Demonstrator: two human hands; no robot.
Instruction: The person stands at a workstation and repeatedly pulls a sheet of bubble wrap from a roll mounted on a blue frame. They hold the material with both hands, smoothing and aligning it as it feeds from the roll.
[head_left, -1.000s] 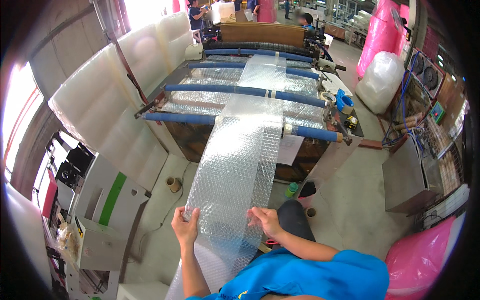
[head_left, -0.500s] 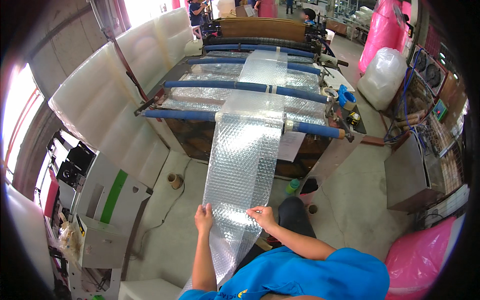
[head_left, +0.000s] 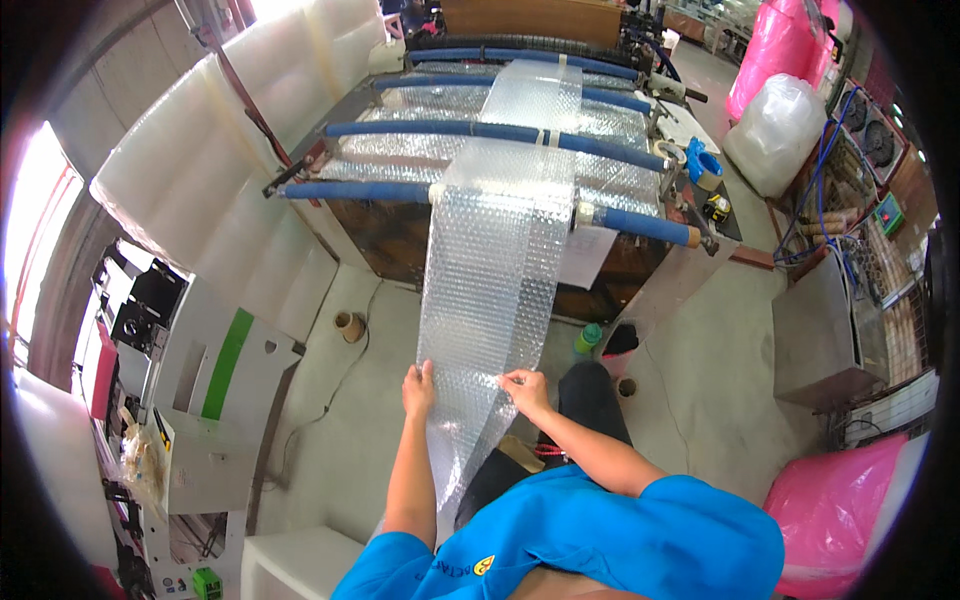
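Observation:
A long strip of clear bubble wrap (head_left: 490, 270) comes off the machine over blue rollers and slopes down to me, its lower part passing by my left side. My left hand (head_left: 419, 390) pinches its left edge, thumb on top. On the opposite edge, my right hand (head_left: 525, 391) grips the film between thumb and bent fingers. Between my hands the film lies fairly flat, with a lengthwise fold or overlap along its right side. The front blue roller (head_left: 360, 192) carries the strip between two pale collars.
A green bottle (head_left: 587, 340) and a cardboard core (head_left: 349, 326) stand on the floor. Tape rolls (head_left: 704, 165) lie on the machine's right side. At left is a grey machine panel with a green stripe (head_left: 228, 363); pink wrapped rolls (head_left: 838, 515) sit at right.
Both hands have moved a little farther from my body, still on the strip's edges. My view has tilted down, and people at the back have mostly left the picture.

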